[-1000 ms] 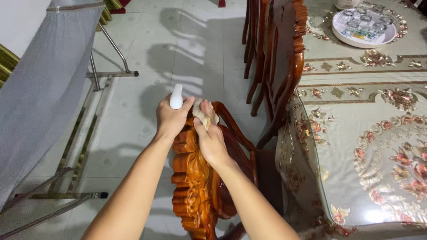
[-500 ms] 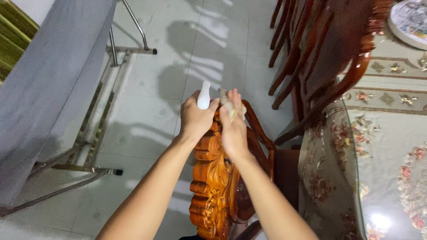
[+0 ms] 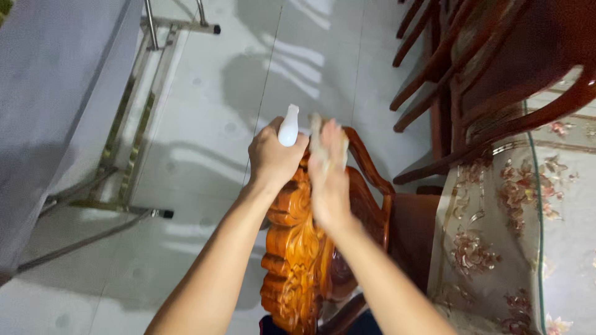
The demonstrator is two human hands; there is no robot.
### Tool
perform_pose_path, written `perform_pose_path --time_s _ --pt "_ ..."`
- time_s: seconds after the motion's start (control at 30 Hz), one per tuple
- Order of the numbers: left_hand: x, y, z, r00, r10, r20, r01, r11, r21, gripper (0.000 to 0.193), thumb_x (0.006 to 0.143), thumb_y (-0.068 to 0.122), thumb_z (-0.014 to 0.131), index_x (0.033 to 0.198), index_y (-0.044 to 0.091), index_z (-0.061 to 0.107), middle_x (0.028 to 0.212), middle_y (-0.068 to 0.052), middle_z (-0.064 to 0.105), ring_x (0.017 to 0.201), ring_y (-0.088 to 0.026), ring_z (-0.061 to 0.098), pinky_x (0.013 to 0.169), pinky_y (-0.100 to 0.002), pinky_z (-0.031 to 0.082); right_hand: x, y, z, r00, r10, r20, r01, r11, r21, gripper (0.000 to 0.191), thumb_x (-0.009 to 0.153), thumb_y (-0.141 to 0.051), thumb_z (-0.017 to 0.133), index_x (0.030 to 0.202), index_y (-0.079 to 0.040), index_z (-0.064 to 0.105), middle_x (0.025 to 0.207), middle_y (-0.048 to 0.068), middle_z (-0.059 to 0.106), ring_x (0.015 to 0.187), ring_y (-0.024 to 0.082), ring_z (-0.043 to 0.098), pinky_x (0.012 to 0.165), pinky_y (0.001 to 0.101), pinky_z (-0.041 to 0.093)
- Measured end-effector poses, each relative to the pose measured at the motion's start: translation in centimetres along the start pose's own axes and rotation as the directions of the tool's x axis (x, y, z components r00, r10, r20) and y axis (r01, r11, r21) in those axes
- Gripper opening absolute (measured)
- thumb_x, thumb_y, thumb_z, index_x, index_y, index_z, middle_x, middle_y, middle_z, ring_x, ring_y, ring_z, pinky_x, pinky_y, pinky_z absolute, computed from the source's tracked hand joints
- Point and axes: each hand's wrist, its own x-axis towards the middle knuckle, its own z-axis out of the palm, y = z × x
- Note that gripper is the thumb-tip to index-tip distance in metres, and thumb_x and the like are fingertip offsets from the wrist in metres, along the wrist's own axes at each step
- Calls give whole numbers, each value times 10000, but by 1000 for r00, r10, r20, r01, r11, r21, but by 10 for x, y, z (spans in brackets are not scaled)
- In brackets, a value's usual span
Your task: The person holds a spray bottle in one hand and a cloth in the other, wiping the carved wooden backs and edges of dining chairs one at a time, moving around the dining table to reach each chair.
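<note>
My left hand [image 3: 273, 156] is closed around a white spray bottle [image 3: 288, 126], whose nozzle sticks up above my fingers. My right hand [image 3: 329, 177] presses a pale cloth [image 3: 315, 138] against the top of a carved orange-brown wooden chair back [image 3: 295, 248]. The right hand is blurred from motion. Both hands sit close together over the chair's top rail, and most of the cloth is hidden under my fingers.
Dark wooden chairs [image 3: 459, 74] stand at the upper right beside a table with a floral cloth under glass [image 3: 521, 223]. A grey fabric cot on a metal frame [image 3: 118, 155] fills the left. White tiled floor [image 3: 248, 68] lies between.
The view has swung left and down, so the table has slid to the right edge. My right hand has shifted on the chair top with the cloth; the left still grips the bottle.
</note>
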Motion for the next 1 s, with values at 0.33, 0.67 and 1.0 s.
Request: perform_pose_path --time_s 0.33,0.67,1.0 --pt "1 -6 -10 998 -46 -36 49 995 83 308 809 319 724 1014 95 672 923 -148 751 927 -393 705 826 -494 544 -61 2 3 990 9 142 -10 1000 5 667 1105 -396 303 1617 22 218 1742 182 79 1624 323 23 1293 442 25" --pt "2 9 -9 989 -42 -143 61 989 135 286 781 256 769 988 88 665 893 -139 760 913 -367 719 839 -476 548 64 73 -9 976 203 76 -198 978 -71 701 1070 -457 299 1593 5 247 1721 152 105 1602 281 17 1272 393 45" --pt "-4 33 -8 988 -18 -156 45 984 170 379 834 374 794 1034 75 673 894 -162 750 909 -385 712 800 -475 546 60 67 -22 978 122 168 -128 991 29 611 1088 -443 325 1553 -49 371 1676 190 253 1541 316 213 1251 431 168"
